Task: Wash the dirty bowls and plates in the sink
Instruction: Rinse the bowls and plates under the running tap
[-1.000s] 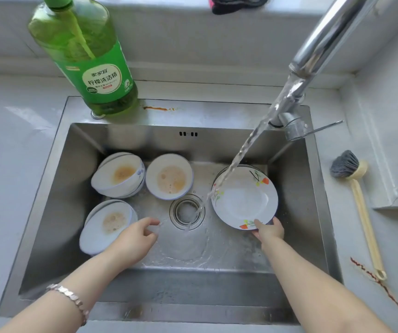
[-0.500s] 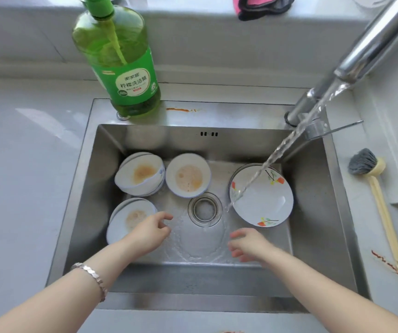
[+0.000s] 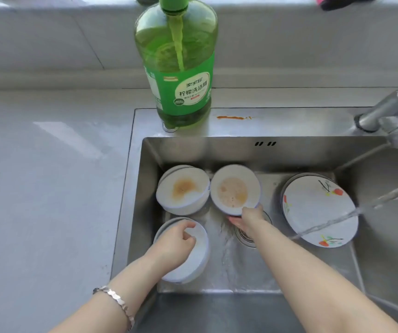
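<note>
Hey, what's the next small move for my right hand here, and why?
Probably lift the middle bowl into the stream, which lands to its right by the plate: the right hand grips its near rim and residue sits inside.

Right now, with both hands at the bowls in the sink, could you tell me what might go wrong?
The right hand pinches the middle bowl only by its near rim; it could slip and knock the stacked bowls beside it. The water stream crosses the floral plate and may splash out. The detergent bottle stands on the sink rim, easily toppled.
</note>
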A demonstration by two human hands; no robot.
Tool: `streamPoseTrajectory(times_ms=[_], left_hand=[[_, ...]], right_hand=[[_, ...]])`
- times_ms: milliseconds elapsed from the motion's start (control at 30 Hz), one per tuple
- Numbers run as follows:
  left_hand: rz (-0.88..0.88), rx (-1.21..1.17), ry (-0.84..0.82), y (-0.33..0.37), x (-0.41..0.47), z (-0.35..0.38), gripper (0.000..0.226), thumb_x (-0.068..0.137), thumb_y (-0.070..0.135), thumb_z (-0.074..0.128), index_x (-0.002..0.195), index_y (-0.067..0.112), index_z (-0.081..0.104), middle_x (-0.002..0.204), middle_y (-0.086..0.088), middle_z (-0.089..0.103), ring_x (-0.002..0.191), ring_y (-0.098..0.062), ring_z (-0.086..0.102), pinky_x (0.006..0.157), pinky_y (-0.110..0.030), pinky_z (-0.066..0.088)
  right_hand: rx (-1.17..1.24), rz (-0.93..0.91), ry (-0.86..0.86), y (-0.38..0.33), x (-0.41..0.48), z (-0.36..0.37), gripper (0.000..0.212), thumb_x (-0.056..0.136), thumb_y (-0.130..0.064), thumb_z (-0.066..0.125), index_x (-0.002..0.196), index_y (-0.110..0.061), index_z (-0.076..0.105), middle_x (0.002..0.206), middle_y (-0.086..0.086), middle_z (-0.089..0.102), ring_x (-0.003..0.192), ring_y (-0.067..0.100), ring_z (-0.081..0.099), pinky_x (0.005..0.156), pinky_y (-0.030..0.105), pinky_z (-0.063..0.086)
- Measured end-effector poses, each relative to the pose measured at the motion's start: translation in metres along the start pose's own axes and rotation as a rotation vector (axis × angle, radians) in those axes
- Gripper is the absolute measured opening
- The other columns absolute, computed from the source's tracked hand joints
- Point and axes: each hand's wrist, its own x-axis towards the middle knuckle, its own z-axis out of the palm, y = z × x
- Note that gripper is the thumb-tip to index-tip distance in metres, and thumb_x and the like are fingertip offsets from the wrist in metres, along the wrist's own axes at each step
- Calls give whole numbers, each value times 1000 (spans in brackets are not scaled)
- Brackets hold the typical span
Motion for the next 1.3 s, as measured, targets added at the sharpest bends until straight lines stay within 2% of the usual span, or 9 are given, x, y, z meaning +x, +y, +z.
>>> streamPoseTrajectory(times_ms=[167,333,500,667,800,933,1033,1100,1300], left_hand=[[23,-24,-23,-3,-1,-6,40,92,15,43,129,28,47,81,4,60,67,-13,52,58,-20,41],[101,-15,-5,20,-26,-12,45,93,19,46,137,27,40,91,5,61,73,-10,56,64,-21,44],[217,-121,66,49,-59,-16,62,91,34,56,144,40,26,117,2,63,101,-17,61,90,-37,51],[519,-360,216,66,-113,-12,64,92,8,56,112,68,47,97,6,71,97,-17,66,79,-31,56],[667,-467,305,72,-150,1,61,87,9,59,115,62,50,102,11,72,97,-14,68,85,-35,54],[703,-471,379,81,-168,17,63,89,-4,55,121,50,46,96,23,70,94,-4,67,89,-27,53],[722,-441,419,90,-174,32,61,89,-4,55,121,46,42,96,28,69,95,-1,66,86,-23,53],[701,-429,429,94,-171,40,61,90,-2,55,121,48,42,96,26,69,95,-4,67,85,-25,54],[464,-391,295,113,-153,48,42,92,2,52,124,29,54,63,5,68,64,-14,63,66,-29,58]], right_hand=[[-74,-107,122,7,-8,-14,58,88,14,34,136,-17,36,142,13,36,124,46,38,81,59,48],[-289,-301,82,8,-76,-54,54,87,11,36,134,-16,42,128,8,49,105,32,53,44,20,53],[-402,-528,-196,-15,-156,-88,53,91,7,36,118,-38,46,110,-3,58,76,24,64,54,24,57],[-520,-834,-382,-48,-207,-121,50,94,-5,49,122,-47,43,82,13,70,72,20,68,70,29,58],[-668,-1083,-420,-64,-223,-140,40,92,-40,50,125,-59,37,78,13,69,76,33,66,79,54,52],[-650,-1216,-413,-72,-224,-157,37,89,-53,45,113,-76,30,82,14,69,79,37,64,80,55,51],[-623,-1196,-433,-77,-228,-170,37,77,-76,41,114,-74,33,85,-9,72,84,25,67,82,44,54],[-639,-1187,-420,-81,-230,-178,36,81,-70,44,116,-71,35,86,-21,70,85,14,68,82,38,54],[-770,-837,-457,-96,-219,-197,51,91,-2,46,132,-32,44,68,14,66,58,22,66,66,34,58]])
